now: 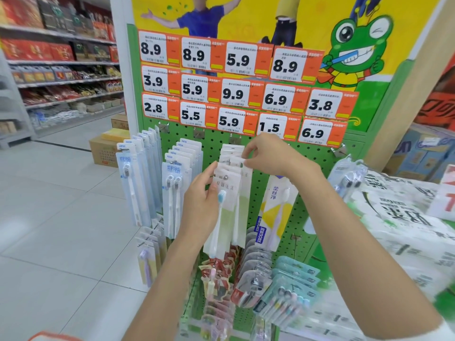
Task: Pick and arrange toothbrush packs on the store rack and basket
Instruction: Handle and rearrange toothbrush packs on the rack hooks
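- An orange edge (55, 337) shows at the bottom left corner; too little is visible to identify it.
- Low on the rack, mixed-colour brush packs (288, 294) and red packs (219, 271) hang in crowded rows.
- Left hand (200, 200): fingers curled at the left edge of the front toothbrush pack (225, 212), thumb on its face, gripping it. This white-and-green pack hangs foremost on the middle hook.
- Right hand (268, 156): fingertips closed in a pinch on the white header of the second toothbrush pack (242, 205), just behind the first on the same hook.
- A yellow-and-white pack (273, 207) hangs just beside this row, to the right.
- Two rows of blue-and-white packs (134, 183) hang to the left.
- All hang from a green pegboard (307, 168).
- White bagged goods (398, 217) are stacked at the right.
- Orange price tags (236, 89) cover the upper board, below a frog poster (357, 38).
- Cardboard boxes (105, 148) sit on the floor beyond; stocked shelves (61, 57) stand far left.
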A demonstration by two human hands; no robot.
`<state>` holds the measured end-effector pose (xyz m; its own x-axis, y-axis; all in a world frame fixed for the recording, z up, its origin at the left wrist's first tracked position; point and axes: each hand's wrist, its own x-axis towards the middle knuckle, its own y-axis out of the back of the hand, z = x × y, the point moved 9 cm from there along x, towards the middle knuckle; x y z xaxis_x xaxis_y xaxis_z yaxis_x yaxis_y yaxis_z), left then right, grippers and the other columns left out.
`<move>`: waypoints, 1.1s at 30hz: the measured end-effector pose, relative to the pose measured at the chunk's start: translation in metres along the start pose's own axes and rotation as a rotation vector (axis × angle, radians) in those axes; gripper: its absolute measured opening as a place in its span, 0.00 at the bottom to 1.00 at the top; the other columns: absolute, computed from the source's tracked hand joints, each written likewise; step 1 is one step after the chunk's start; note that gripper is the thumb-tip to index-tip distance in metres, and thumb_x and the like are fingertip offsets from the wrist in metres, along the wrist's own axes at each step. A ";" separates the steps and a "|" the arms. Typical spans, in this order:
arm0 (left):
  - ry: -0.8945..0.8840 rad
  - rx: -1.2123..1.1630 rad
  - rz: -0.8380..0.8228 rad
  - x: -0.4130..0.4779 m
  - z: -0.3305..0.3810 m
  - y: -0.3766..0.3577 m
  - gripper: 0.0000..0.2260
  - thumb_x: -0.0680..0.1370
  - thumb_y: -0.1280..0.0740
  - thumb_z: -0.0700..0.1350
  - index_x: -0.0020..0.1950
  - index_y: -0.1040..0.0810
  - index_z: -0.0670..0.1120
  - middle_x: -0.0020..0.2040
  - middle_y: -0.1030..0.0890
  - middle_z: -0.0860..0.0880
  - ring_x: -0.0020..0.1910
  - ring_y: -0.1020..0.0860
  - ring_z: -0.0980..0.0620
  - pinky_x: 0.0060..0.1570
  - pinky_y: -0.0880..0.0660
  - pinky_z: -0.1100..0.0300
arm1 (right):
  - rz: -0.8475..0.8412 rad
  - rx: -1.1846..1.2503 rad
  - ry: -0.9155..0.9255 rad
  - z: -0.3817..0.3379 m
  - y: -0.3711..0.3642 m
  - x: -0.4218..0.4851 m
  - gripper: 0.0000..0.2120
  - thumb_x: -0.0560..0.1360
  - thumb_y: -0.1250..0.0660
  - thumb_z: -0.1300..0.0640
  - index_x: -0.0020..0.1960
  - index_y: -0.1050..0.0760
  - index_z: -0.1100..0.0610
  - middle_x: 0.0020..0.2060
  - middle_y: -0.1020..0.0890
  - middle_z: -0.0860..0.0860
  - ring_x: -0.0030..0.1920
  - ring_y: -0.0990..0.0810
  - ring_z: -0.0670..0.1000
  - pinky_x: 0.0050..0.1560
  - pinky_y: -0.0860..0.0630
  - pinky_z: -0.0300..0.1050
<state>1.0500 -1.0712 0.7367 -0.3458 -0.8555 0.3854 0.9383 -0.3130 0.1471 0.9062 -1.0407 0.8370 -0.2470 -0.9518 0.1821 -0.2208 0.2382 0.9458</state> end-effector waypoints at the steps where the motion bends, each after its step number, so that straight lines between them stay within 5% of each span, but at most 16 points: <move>1: -0.003 0.003 0.000 -0.001 0.001 0.000 0.19 0.84 0.43 0.40 0.75 0.33 0.53 0.68 0.29 0.60 0.61 0.31 0.69 0.55 0.37 0.79 | 0.019 -0.019 -0.001 -0.001 0.002 -0.005 0.11 0.77 0.34 0.59 0.58 0.20 0.56 0.50 0.22 0.46 0.35 0.29 0.42 0.31 0.29 0.36; 5: -0.011 0.012 0.042 -0.007 0.008 0.001 0.19 0.83 0.41 0.41 0.74 0.32 0.53 0.69 0.30 0.58 0.57 0.31 0.75 0.51 0.35 0.83 | 0.106 -0.075 0.007 -0.003 0.012 -0.029 0.17 0.75 0.36 0.58 0.63 0.22 0.53 0.47 0.22 0.46 0.46 0.27 0.48 0.50 0.23 0.48; 10: -0.134 0.163 0.184 -0.020 0.030 0.004 0.17 0.82 0.38 0.40 0.69 0.27 0.53 0.67 0.30 0.56 0.66 0.30 0.57 0.69 0.31 0.55 | 0.196 0.021 -0.007 0.014 0.023 -0.066 0.14 0.76 0.36 0.58 0.60 0.21 0.52 0.36 0.20 0.44 0.42 0.22 0.48 0.51 0.23 0.47; 15: -0.201 0.020 0.067 -0.031 0.052 -0.022 0.15 0.81 0.36 0.40 0.66 0.24 0.52 0.59 0.23 0.56 0.56 0.23 0.62 0.57 0.27 0.67 | 0.279 0.296 0.065 0.027 0.029 -0.087 0.12 0.79 0.36 0.61 0.57 0.19 0.50 0.35 0.20 0.47 0.37 0.24 0.49 0.41 0.27 0.44; 20: -0.087 -0.217 -0.022 -0.034 0.050 -0.040 0.12 0.79 0.34 0.37 0.57 0.21 0.53 0.49 0.18 0.57 0.46 0.20 0.66 0.47 0.24 0.70 | 0.413 0.586 0.058 0.040 0.021 -0.102 0.10 0.80 0.36 0.61 0.52 0.22 0.46 0.34 0.22 0.46 0.35 0.23 0.47 0.38 0.26 0.44; 22: -0.027 -0.307 -0.001 -0.034 0.044 -0.041 0.14 0.78 0.33 0.35 0.53 0.21 0.54 0.45 0.17 0.57 0.42 0.20 0.65 0.43 0.25 0.70 | 0.408 0.687 0.004 0.048 0.008 -0.107 0.04 0.80 0.35 0.56 0.51 0.22 0.53 0.35 0.19 0.52 0.32 0.22 0.46 0.36 0.26 0.46; 24: 0.009 -0.354 -0.002 -0.034 0.038 -0.043 0.13 0.78 0.32 0.34 0.52 0.20 0.53 0.43 0.17 0.57 0.41 0.20 0.64 0.41 0.26 0.70 | 0.408 0.695 -0.016 0.050 -0.005 -0.109 0.10 0.80 0.35 0.55 0.50 0.22 0.63 0.37 0.18 0.59 0.30 0.23 0.46 0.35 0.28 0.45; 28: 0.050 -0.370 0.011 -0.038 0.033 -0.046 0.13 0.77 0.32 0.33 0.52 0.19 0.51 0.42 0.16 0.58 0.41 0.19 0.64 0.42 0.25 0.71 | 0.451 0.870 -0.046 0.055 -0.019 -0.116 0.07 0.80 0.36 0.59 0.48 0.21 0.62 0.34 0.18 0.52 0.29 0.26 0.44 0.30 0.30 0.35; 30: 0.087 -0.393 0.048 -0.038 0.027 -0.044 0.12 0.77 0.32 0.33 0.52 0.18 0.50 0.46 0.15 0.52 0.46 0.18 0.58 0.47 0.22 0.64 | 0.393 0.937 -0.056 0.056 -0.033 -0.120 0.05 0.80 0.35 0.59 0.47 0.20 0.56 0.30 0.20 0.43 0.29 0.27 0.40 0.30 0.31 0.33; 33: 0.146 -0.434 0.072 -0.036 0.018 -0.044 0.12 0.77 0.31 0.34 0.53 0.18 0.50 0.50 0.15 0.48 0.51 0.17 0.51 0.54 0.21 0.55 | 0.353 0.924 -0.062 0.055 -0.057 -0.126 0.05 0.79 0.34 0.58 0.47 0.20 0.54 0.33 0.18 0.44 0.30 0.27 0.39 0.34 0.31 0.35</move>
<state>1.0211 -1.0191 0.7327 -0.3044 -0.9209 0.2433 0.8860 -0.3675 -0.2827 0.8984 -0.9235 0.7457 -0.4830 -0.7919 0.3736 -0.7678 0.5882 0.2541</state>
